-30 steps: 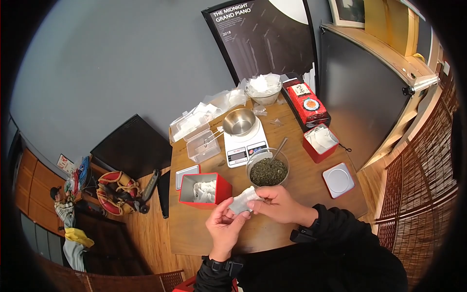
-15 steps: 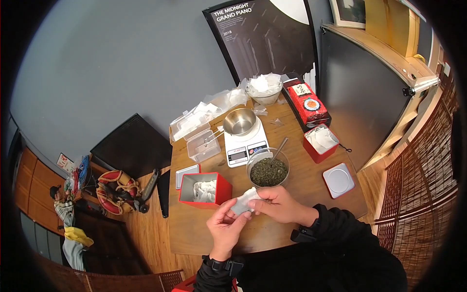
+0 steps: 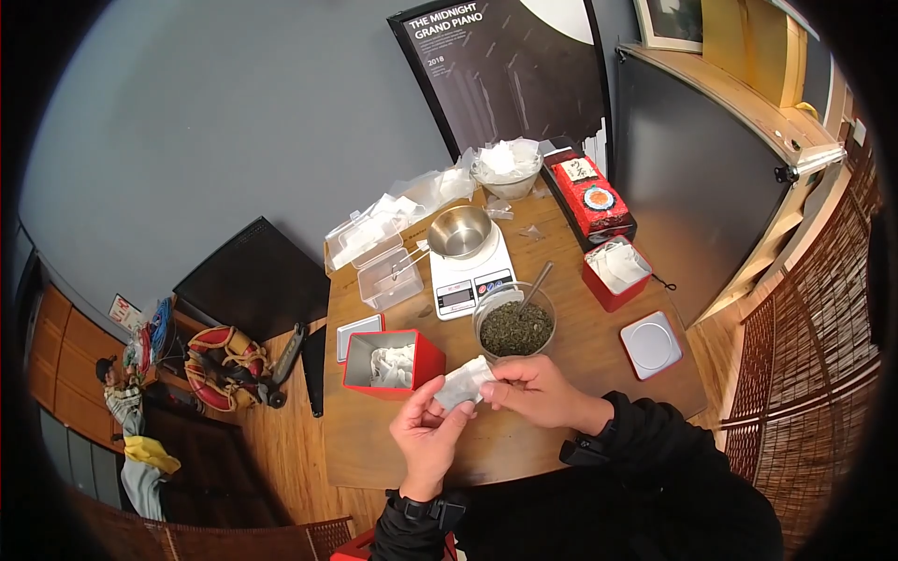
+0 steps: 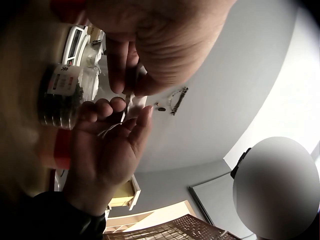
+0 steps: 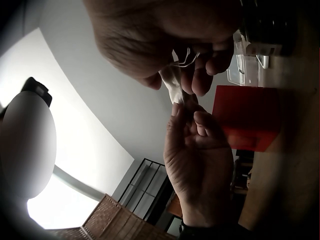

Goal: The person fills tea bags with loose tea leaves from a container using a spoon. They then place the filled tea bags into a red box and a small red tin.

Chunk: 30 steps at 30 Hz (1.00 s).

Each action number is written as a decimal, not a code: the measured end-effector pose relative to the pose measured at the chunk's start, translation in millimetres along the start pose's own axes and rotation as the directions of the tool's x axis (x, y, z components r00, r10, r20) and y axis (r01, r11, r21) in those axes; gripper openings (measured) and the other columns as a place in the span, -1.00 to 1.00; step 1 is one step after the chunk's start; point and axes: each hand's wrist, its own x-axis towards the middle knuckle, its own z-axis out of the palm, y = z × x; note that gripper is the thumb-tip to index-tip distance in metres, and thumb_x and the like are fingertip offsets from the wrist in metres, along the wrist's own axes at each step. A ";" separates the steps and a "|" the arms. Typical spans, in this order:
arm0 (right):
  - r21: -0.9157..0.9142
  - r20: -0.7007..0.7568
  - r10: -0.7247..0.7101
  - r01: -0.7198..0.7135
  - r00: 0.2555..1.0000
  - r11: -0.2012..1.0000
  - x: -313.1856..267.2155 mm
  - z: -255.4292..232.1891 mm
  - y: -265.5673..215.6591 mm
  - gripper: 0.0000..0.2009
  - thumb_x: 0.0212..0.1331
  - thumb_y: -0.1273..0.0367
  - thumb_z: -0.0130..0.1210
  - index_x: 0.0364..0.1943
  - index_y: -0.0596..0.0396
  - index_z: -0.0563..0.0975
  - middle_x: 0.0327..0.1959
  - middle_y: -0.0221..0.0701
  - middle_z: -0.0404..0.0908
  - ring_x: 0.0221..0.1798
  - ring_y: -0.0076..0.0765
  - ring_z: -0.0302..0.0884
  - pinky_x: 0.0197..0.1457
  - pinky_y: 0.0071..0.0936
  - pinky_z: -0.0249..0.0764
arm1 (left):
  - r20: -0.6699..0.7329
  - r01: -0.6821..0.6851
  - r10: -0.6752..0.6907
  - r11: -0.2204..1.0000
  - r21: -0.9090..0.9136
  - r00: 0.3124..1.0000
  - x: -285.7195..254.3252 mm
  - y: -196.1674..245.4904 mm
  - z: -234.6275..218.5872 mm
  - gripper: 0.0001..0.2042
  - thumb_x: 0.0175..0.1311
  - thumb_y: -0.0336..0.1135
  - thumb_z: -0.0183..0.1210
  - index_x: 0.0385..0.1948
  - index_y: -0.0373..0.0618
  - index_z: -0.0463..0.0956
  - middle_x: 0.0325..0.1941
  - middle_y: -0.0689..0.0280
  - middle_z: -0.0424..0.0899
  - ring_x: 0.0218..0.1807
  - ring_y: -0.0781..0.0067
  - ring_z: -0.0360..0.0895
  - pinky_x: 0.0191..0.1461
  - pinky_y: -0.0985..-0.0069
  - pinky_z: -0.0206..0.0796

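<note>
A small white pouch [image 3: 463, 384] is pinched between both hands over the table's front part. My left hand [image 3: 427, 439] grips its lower left end, thumb on the near side. The right hand [image 3: 543, 396] pinches its upper right end between thumb and fingers. White string hangs from the pouch [image 5: 172, 85] by the right hand [image 5: 170, 37] in the right wrist view. Just beyond the hands stands a clear jar of dark green dried leaves [image 3: 514, 330] with a spoon in it. Left of the pouch, an open red tin [image 3: 427, 365] holds white pouches.
A white scale [image 3: 472, 274] bears a steel bowl [image 3: 458, 232]. Clear plastic box [image 3: 389, 282] stands to its left. Another red tin [image 3: 614, 297], a lid [image 3: 652, 346] and a red package [image 3: 595, 201] are at the right. A bowl of white bags [image 3: 508, 187] stands at the back.
The pouch and my left hand have shifted slightly left, and more of the pouch shows between the hands. The right hand still pinches its end.
</note>
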 end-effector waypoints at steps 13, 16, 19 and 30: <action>0.116 -0.497 -0.002 0.069 0.868 0.991 -23.0 -34.5 1.9 -0.88 0.34 0.48 0.08 -0.14 0.21 0.58 -0.44 -0.40 0.63 -0.46 -0.59 0.54 -0.38 -0.61 0.50 | 0.105 0.144 -0.205 0.896 0.420 0.973 75.9 44.5 20.7 -0.59 0.12 -0.55 0.37 0.04 -0.41 0.52 -0.45 0.32 0.68 -0.43 0.68 0.57 -0.39 0.68 0.39; 0.104 -0.563 -0.010 0.083 0.827 0.991 -26.1 -38.9 5.6 -0.89 0.34 0.48 0.07 -0.16 0.20 0.58 -0.47 -0.40 0.62 -0.49 -0.60 0.52 -0.41 -0.63 0.48 | 0.256 0.032 -0.244 0.779 0.626 0.935 107.5 44.0 32.3 -0.57 0.11 -0.52 0.36 0.05 -0.43 0.52 -0.46 0.36 0.67 -0.42 0.69 0.57 -0.38 0.65 0.39; 0.103 -0.574 0.001 0.072 0.819 0.992 -26.3 -39.3 6.4 -0.90 0.34 0.48 0.07 -0.17 0.20 0.58 -0.47 -0.41 0.62 -0.49 -0.62 0.51 -0.40 -0.63 0.47 | 0.372 -0.140 -0.278 0.603 0.785 0.885 134.8 52.1 57.5 -0.57 0.02 -0.46 0.37 -0.01 -0.39 0.59 -0.49 0.22 0.68 -0.44 0.47 0.61 -0.33 0.49 0.45; 0.126 -0.536 -0.035 0.120 0.844 0.985 -27.4 -38.0 7.2 -0.92 0.33 0.51 0.05 -0.19 0.22 0.53 -0.42 -0.45 0.57 -0.43 -0.67 0.47 -0.36 -0.66 0.42 | 0.427 -0.282 -0.452 0.355 0.891 0.783 160.9 59.9 93.1 -0.66 -0.06 -0.46 0.33 -0.15 -0.28 0.68 -0.31 -0.01 0.74 -0.23 0.16 0.72 -0.11 0.38 0.50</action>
